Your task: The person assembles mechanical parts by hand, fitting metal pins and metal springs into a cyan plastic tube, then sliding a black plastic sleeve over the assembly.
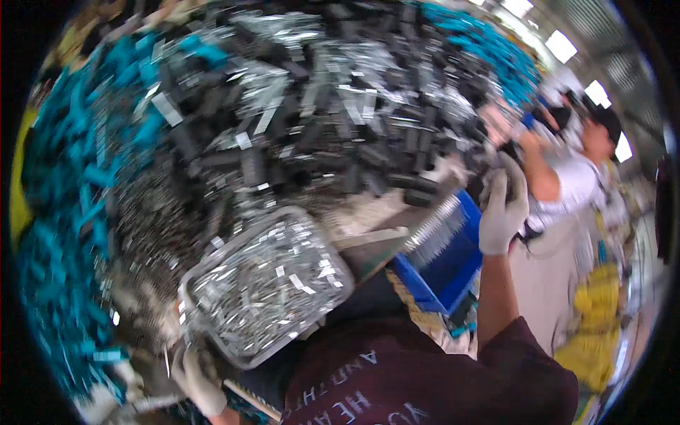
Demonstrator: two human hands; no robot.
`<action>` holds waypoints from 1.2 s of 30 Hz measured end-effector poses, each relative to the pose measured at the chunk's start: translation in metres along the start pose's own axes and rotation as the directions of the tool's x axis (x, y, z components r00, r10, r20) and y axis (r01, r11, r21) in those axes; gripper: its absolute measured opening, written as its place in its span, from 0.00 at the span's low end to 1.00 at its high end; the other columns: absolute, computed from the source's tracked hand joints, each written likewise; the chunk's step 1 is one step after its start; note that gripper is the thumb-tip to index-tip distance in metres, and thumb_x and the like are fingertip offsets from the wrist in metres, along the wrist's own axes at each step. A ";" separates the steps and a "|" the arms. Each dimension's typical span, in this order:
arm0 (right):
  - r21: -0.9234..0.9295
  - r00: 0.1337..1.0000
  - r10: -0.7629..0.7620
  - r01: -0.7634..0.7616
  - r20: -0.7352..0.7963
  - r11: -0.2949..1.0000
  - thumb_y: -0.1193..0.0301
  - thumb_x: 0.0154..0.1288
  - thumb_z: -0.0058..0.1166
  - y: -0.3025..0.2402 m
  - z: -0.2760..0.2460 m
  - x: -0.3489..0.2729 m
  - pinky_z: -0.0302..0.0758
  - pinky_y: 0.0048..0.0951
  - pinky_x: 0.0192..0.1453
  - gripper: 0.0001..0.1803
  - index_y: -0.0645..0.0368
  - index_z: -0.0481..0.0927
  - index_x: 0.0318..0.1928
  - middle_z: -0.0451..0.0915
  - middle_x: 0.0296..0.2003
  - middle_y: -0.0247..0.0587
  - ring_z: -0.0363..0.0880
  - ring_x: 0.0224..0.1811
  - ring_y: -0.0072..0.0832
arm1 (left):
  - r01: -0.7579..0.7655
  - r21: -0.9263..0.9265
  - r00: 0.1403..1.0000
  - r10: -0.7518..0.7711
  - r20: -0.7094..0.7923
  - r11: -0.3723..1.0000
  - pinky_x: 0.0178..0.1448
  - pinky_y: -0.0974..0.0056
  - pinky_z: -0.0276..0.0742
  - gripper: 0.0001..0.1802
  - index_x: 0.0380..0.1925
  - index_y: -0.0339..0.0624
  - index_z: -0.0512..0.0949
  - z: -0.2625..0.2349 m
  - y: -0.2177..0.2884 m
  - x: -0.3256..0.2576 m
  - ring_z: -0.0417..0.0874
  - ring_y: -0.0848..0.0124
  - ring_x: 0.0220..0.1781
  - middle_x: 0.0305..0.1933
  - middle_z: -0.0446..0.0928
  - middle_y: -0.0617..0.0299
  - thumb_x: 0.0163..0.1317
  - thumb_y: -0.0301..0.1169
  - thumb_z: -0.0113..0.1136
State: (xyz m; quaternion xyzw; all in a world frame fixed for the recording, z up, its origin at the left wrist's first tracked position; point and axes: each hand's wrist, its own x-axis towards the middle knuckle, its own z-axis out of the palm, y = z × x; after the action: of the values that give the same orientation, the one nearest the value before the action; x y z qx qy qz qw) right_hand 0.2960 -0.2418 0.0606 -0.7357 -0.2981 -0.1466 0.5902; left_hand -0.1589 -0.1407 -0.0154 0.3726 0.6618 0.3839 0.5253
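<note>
My left hand point(196, 383), in a pale glove, is low at the left, beside the near left corner of a grey plastic basket point(244, 358). A thin bright strip point(168, 360) shows by its fingers; blur hides whether they hold it. Many small shiny metal pieces point(273, 283) fill the basket. My right hand point(504, 216), also gloved, is raised at the right, next to a blue bin point(428, 301). Its fingers curl around something dark and blurred that I cannot make out. Inside the bin, a row of thin silvery pieces point(435, 237) lines the far side.
A large heap of dark grey and clear pieces point(304, 106) covers the work surface ahead. Teal pieces point(64, 283) lie along the left, with more teal pieces point(489, 46) at the far right. A co-worker point(574, 177) in white works at the right, near yellow sacks point(595, 326).
</note>
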 end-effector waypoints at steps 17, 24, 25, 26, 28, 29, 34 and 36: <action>-0.604 0.418 0.752 -0.796 -0.510 0.033 0.50 0.44 0.69 0.304 -0.262 -0.231 0.68 0.35 0.66 0.46 0.65 0.71 0.60 0.78 0.54 0.53 0.76 0.59 0.42 | 0.080 -0.101 0.997 -0.081 -0.002 0.992 0.47 0.66 0.72 0.23 0.52 0.43 0.79 -0.029 -0.041 0.038 0.80 0.67 0.53 0.53 0.80 0.60 0.64 0.46 0.54; -0.586 0.451 0.630 -0.810 -0.632 -0.008 0.45 0.40 0.69 0.295 -0.246 -0.256 0.79 0.44 0.47 0.34 0.59 0.83 0.42 0.85 0.38 0.49 0.84 0.43 0.43 | 0.188 -0.107 0.977 -0.197 -0.077 0.976 0.72 0.55 0.54 0.31 0.67 0.44 0.66 -0.017 -0.032 0.025 0.63 0.56 0.72 0.70 0.65 0.55 0.70 0.48 0.42; -0.542 0.390 0.590 -0.835 -0.707 -0.097 0.45 0.38 0.71 0.297 -0.246 -0.260 0.80 0.45 0.46 0.34 0.59 0.82 0.39 0.85 0.36 0.51 0.84 0.41 0.44 | 0.197 -0.116 0.975 -0.207 -0.082 0.973 0.72 0.55 0.55 0.30 0.67 0.44 0.66 -0.018 -0.029 0.021 0.64 0.55 0.71 0.69 0.66 0.54 0.70 0.47 0.42; -0.528 0.412 0.519 -0.844 -0.749 -0.092 0.45 0.34 0.72 0.296 -0.243 -0.264 0.80 0.46 0.46 0.37 0.59 0.81 0.41 0.84 0.36 0.51 0.84 0.41 0.45 | 0.139 -0.092 0.989 -0.143 -0.041 0.986 0.71 0.54 0.58 0.30 0.67 0.44 0.66 -0.025 -0.030 0.018 0.64 0.56 0.71 0.70 0.65 0.54 0.70 0.46 0.43; -0.453 0.312 0.516 -0.874 -0.798 -0.173 0.39 0.32 0.71 0.281 -0.232 -0.258 0.79 0.42 0.52 0.44 0.62 0.79 0.44 0.81 0.46 0.51 0.82 0.47 0.44 | 0.106 -0.124 0.994 -0.110 -0.026 0.987 0.67 0.55 0.63 0.29 0.66 0.43 0.67 -0.031 -0.034 0.014 0.67 0.56 0.68 0.68 0.67 0.54 0.69 0.45 0.44; -0.446 0.308 0.514 -0.879 -0.801 -0.167 0.39 0.32 0.71 0.285 -0.233 -0.259 0.79 0.42 0.52 0.44 0.62 0.79 0.44 0.81 0.46 0.51 0.82 0.47 0.44 | 0.101 -0.128 0.994 -0.104 -0.018 0.987 0.67 0.55 0.63 0.29 0.66 0.43 0.67 -0.040 -0.041 0.023 0.67 0.56 0.68 0.68 0.67 0.54 0.69 0.45 0.44; -0.445 0.348 0.546 -0.894 -0.762 -0.051 0.38 0.31 0.71 0.279 -0.238 -0.256 0.79 0.42 0.51 0.45 0.61 0.79 0.44 0.82 0.43 0.50 0.83 0.46 0.44 | 0.117 -0.169 0.980 -0.141 -0.142 0.979 0.33 0.68 0.67 0.25 0.55 0.46 0.77 -0.028 -0.044 0.039 0.70 0.74 0.29 0.40 0.78 0.66 0.66 0.50 0.51; -0.471 0.328 0.577 -0.875 -0.748 -0.113 0.38 0.31 0.72 0.277 -0.237 -0.244 0.78 0.42 0.51 0.45 0.60 0.80 0.45 0.83 0.42 0.50 0.83 0.46 0.44 | 0.203 -0.134 0.973 -0.215 -0.085 0.970 0.22 0.73 0.58 0.20 0.46 0.51 0.80 -0.033 -0.046 0.049 0.62 0.80 0.17 0.27 0.76 0.72 0.63 0.50 0.55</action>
State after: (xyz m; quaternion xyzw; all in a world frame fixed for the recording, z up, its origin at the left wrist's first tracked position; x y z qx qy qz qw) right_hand 0.3079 -0.5683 -0.2326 -0.9131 0.3798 -0.0231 0.1468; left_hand -0.2040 -0.1204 -0.0721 0.2476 0.6974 0.3849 0.5516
